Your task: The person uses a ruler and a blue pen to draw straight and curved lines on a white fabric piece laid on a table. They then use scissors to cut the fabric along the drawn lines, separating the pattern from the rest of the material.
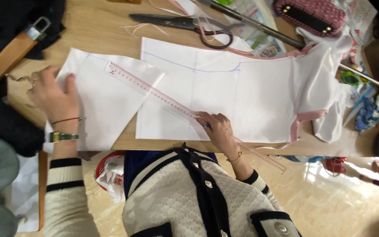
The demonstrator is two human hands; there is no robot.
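Observation:
My left hand [54,95] lies flat, fingers spread, on a white pattern piece [106,105] at the table's left. A long clear ruler with pink markings [154,93] runs diagonally from that piece across a larger white cloth [242,96] that carries blue drawn lines. My right hand [218,129] rests on the ruler near the table's front edge, fingers pinched on what looks like a small blue pen [207,125] with its tip at the ruler's edge. The ruler's far end sticks out past the table edge.
Large dark scissors [185,23] lie at the back of the wooden table [97,30]. A long metal rod [264,30], a pink knitted bag [310,15] and papers sit at the back right. Pink-trimmed cloth [325,87] bunches at the right. A brown strap [7,57] is at the left.

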